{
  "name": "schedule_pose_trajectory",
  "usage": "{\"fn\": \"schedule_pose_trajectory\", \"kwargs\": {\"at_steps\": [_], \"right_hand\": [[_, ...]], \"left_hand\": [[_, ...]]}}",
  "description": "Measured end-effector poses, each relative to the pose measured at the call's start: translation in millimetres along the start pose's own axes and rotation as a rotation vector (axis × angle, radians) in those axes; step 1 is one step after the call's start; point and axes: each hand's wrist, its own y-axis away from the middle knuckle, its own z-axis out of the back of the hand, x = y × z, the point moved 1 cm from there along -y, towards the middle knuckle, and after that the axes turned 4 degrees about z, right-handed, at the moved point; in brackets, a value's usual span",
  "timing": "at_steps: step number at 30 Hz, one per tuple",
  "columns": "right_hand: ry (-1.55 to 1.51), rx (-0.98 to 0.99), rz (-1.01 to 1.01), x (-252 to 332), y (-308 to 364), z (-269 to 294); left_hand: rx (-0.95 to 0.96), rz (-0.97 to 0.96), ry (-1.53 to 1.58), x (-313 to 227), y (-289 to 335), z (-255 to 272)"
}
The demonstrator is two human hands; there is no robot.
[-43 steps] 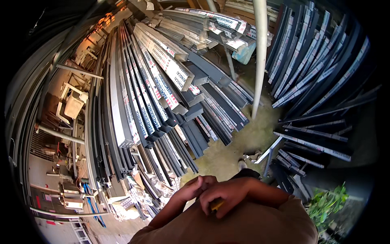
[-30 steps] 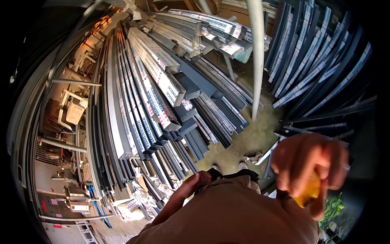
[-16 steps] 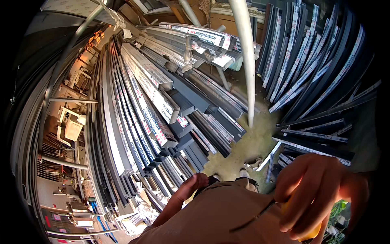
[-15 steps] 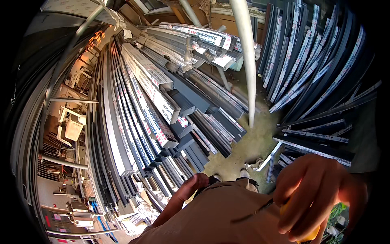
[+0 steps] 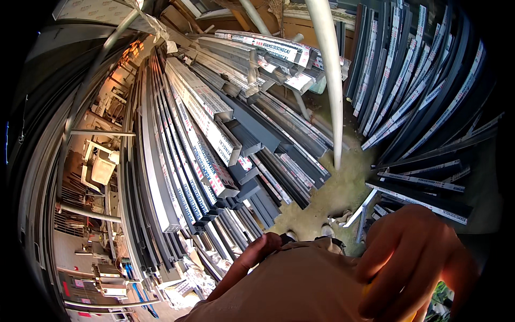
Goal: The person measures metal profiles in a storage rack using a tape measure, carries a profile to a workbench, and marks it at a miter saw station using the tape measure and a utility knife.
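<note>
My right hand [image 5: 413, 263] is raised close at the lower right, its fingers curled round a small yellow object [image 5: 369, 288]. Most of that object is covered by the fingers, so its kind cannot be made out. My left hand [image 5: 262, 249] is low beside my waist, next to the beige cloth of my clothing [image 5: 300, 279]. Its thumb side shows, but the other fingers are hidden. Nearest to it are the ends of the stacked long metal profiles [image 5: 206, 161], grey and white with printed film.
More dark profiles [image 5: 418, 80] lean on the right, with several shorter ones below. A pale upright pole [image 5: 328, 80] stands between the stacks, on a greenish floor [image 5: 306, 214]. Crumpled white wrapping [image 5: 193, 279] lies at the lower left. Crossbars [image 5: 102, 132] hold the left rack.
The view has shifted a little, so the racks appear slightly further right. My right hand stays curled, with less of the yellow object showing. My left hand stays beside my waist.
</note>
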Motion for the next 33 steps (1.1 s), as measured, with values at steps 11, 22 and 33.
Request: {"fn": "schedule_pose_trajectory", "kwargs": {"at_steps": [11, 22, 33], "right_hand": [[0.106, -0.212, 0.427, -15, -2, -24], [-0.194, 0.082, -0.143, -11, 50, 38], [0.578, 0.152, -0.945, -95, 149, 0]], "left_hand": [[0.039, -0.024, -0.016, -2, -8, -25], [0.033, -0.270, -0.342, -60, -10, -61], [-0.133, -0.502, -0.880, -115, -1, -141]]}}
